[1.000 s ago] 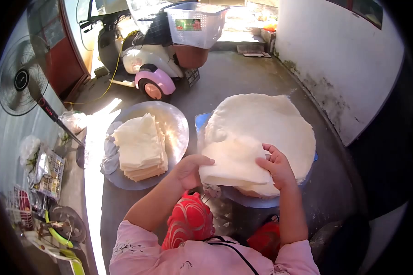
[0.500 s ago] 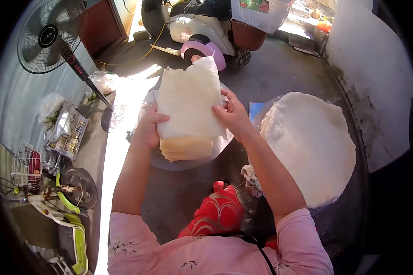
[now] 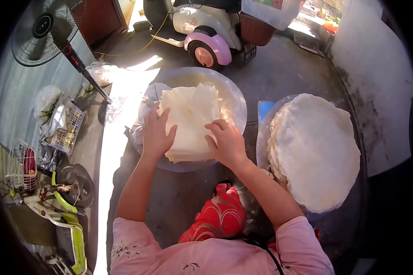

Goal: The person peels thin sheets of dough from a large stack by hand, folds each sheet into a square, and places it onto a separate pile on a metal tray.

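Observation:
A stack of thin, pale flatbread sheets (image 3: 190, 121), folded into rectangles, sits on a round metal tray (image 3: 234, 91). Along the stack's left edge lies my left hand (image 3: 157, 133), its fingers spread and open. My right hand (image 3: 227, 143) is at the right side, with bent fingers apart and fingertips over the top sheet. Neither hand grips anything. A crumpled white cloth (image 3: 142, 110) lies at the tray's left rim. To my right is a thick pile of large round flatbread sheets (image 3: 314, 151).
A blue flat object (image 3: 264, 109) shows beside the round pile. A standing fan (image 3: 43, 25) and wire baskets (image 3: 69, 126) are on the left, above a green-and-white scooter (image 3: 73, 229). A motor scooter with a pink wheel guard (image 3: 215, 43) stands ahead, near a white wall (image 3: 371, 91).
Both hands have lowered the folded flatbread that they held up onto the stack and let go of it. Their fingers have opened on its top, and the tray behind has come into view.

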`<state>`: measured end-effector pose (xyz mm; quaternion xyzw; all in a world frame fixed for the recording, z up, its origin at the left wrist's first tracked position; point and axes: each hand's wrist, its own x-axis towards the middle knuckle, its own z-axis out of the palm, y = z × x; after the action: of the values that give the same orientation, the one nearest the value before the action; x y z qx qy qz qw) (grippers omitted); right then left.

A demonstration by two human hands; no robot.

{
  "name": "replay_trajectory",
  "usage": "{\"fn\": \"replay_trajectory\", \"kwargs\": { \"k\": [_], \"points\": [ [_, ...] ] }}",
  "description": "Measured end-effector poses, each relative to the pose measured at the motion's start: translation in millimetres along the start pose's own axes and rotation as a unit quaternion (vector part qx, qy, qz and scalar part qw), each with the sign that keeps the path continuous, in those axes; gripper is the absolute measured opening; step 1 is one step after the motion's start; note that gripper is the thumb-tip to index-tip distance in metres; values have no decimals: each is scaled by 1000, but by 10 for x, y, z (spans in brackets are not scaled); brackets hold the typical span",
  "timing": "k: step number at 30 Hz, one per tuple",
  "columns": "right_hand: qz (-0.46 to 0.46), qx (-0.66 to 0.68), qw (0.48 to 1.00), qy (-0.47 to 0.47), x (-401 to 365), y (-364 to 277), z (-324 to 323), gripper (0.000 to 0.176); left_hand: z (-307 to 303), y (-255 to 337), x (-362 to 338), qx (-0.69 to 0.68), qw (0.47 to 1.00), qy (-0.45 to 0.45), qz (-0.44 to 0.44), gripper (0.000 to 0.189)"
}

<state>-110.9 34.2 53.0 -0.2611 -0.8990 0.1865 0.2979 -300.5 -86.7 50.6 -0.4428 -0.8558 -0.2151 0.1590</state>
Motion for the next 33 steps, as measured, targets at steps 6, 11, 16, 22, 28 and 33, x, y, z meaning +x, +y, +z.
{"fn": "replay_trajectory", "kwargs": {
  "k": [6, 11, 16, 22, 28, 33],
  "points": [
    [-238, 70, 964, -95, -319, -364, 270, 42, 408, 361, 606, 66, 934, -176, 303, 59],
    [-209, 62, 968, -127, -441, -352, 461, 50, 860, 343, 808, 58, 934, -275, 221, 61],
    [-235, 36, 963, -128, -475, -316, 418, 49, 926, 333, 820, 47, 933, -276, 226, 61],
    [-224, 50, 963, -143, -908, -94, -350, 48, 469, 527, 786, 60, 947, -192, 251, 55],
    [-94, 50, 979, -174, -1641, 404, -1071, 39, 168, 1191, 110, -206, 929, -102, 291, 38],
    [-86, 2, 992, -93, -1922, 622, -1525, 32, -21, 2067, -432, -509, 818, -211, 167, 42]
  ]
}}
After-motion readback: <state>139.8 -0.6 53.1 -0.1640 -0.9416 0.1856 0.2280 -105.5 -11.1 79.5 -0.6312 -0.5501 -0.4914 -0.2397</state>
